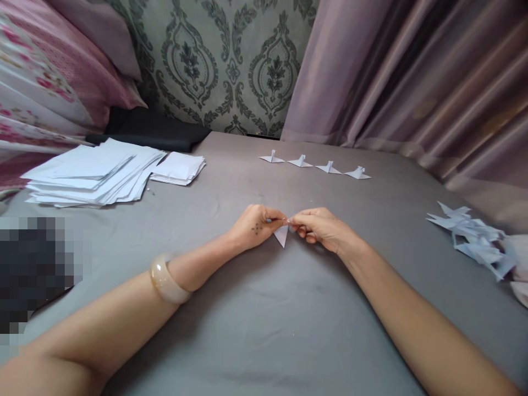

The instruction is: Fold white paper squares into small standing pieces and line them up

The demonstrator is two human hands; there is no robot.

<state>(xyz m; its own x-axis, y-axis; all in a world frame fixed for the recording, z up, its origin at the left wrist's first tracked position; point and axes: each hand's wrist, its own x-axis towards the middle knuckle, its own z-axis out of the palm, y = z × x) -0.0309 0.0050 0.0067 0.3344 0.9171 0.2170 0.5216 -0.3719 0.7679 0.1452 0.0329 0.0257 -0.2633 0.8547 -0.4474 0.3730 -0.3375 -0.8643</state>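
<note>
- I have the left hand (256, 226) pinching the folded paper (282, 235), thumb against finger.
- I have the right hand (320, 226) pinched at its upper end, fingertips just beside the left's.
- The paper's long axis runs nearward from the grip, closer to the left hand.

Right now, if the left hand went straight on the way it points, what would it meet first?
Most likely the right hand, its fingers at the pinched folded paper; exact gap hard to judge.
</note>
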